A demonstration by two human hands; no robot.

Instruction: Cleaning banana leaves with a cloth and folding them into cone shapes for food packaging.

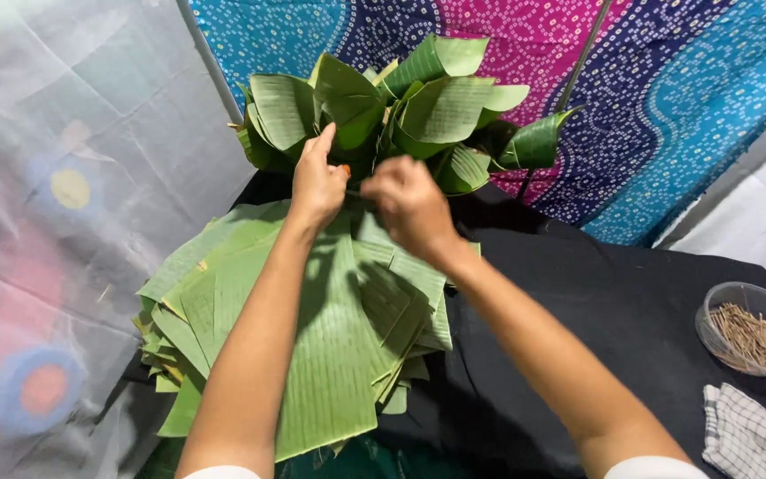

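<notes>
Your left hand [316, 182] and right hand [410, 206] are both extended fwd over the worktop [631, 302], which is covered w/ black cloth. Left hand: fingers closed narrow in a pinch, index tip touching a folded leaf cup [347, 102] at the front of the cup pile [401, 111]; a small orange spot shows at the thumb, too small to identify. Right hand: curled shut, knuckles up; a thin dark sliver runs between the two hands, but you cannot tell what the fingers grip. The cup pile sits at the far edge of the worktop, against the patterned blue/pink cloth backdrop [684, 98]. A stack of flat green leaf pieces [339, 355] lies directly under both forearms, near edge. Right side of worktop: clear plastic bowl [720, 310] holding short brown sticks [751, 337], w/ a checked cloth [746, 439] just beside it, nearer you.
</notes>
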